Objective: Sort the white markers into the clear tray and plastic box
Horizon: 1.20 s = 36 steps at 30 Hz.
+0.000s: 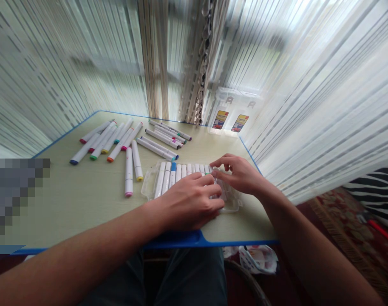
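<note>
A clear plastic case (149,182) lies open near the table's front edge, holding a row of white markers (166,180), one with a blue band. My left hand (194,197) rests over the right part of the row, its fingers bent and hiding the marker ends beneath. At the case's back right corner, my right hand (233,170) has thumb and index finger at the end of the rightmost marker. Left of the case lie two loose markers, one pink-ended (128,174) and one yellow-ended (137,161).
Loose markers with coloured ends (101,140) spread over the back left of the table (69,204), and more (163,138) lie behind the case. An upright clear case (228,112) stands at the back right. String curtains (111,63) surround the table.
</note>
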{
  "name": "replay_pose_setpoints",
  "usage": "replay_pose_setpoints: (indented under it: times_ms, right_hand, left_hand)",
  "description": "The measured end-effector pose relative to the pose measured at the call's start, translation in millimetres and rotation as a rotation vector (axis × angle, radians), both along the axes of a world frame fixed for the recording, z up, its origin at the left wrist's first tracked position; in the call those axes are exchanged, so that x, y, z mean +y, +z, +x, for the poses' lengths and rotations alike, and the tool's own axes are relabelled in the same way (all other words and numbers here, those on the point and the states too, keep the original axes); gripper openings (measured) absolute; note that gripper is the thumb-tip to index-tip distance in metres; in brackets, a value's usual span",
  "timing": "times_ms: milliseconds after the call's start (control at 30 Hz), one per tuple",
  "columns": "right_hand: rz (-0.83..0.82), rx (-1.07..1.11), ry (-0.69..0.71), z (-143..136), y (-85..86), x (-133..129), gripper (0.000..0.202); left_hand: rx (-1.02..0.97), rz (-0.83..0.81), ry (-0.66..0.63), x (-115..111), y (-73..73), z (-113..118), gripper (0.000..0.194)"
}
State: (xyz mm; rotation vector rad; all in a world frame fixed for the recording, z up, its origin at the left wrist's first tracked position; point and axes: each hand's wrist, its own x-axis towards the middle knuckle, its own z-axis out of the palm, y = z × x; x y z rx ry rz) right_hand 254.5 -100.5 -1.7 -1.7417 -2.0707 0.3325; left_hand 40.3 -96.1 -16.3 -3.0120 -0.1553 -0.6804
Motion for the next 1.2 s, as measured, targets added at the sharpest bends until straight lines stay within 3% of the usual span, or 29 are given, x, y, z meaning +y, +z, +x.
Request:
replay_pose_setpoints:
  times_ms: [367,667,1200]
  right_hand:
    - [0.020,0.000,0.001,-1.8,-2.9,-1.2,0.020]
    - [0.026,0.028,0.012,5.3,-7.6,0.9,0.025]
    - [0.028,0.001,0.021,2.3,-4.2,-0.4,0.025]
  left_hand:
    - [-0.008,0.101,-0.018,-1.1,0.7,2.4,0.013]
    - [-0.061,0.110,0.000,-3.2,-4.4,4.4,0.016]
    - [-0.021,0.095,0.000,-3.2,-0.6,6.7,0.016]
